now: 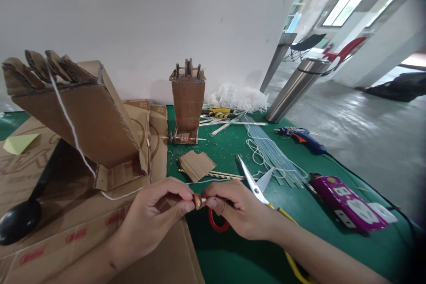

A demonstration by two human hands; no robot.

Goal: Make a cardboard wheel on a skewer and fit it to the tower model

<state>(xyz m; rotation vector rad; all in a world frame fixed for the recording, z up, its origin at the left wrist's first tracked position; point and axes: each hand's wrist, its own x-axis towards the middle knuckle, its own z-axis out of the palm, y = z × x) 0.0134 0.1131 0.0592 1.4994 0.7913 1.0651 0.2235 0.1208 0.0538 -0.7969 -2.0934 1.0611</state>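
Observation:
My left hand [151,217] and my right hand [238,211] meet over the table's near edge. Together they pinch a small brown cardboard disc [197,201] on a thin stick between thumbs and fingertips. A white string [71,128] runs from near my left hand up over a slanted cardboard structure [83,115] at the left. Open scissors [256,184] with a red and a yellow handle lie just behind and under my right hand.
A small upright cardboard tower [188,102] stands mid-table on the green mat [233,253]. Glue sticks [273,155], a blue glue gun [301,136], a purple power strip [346,202], a steel cylinder [294,91], a cardboard scrap [195,165] and a black spoon [23,213] lie around.

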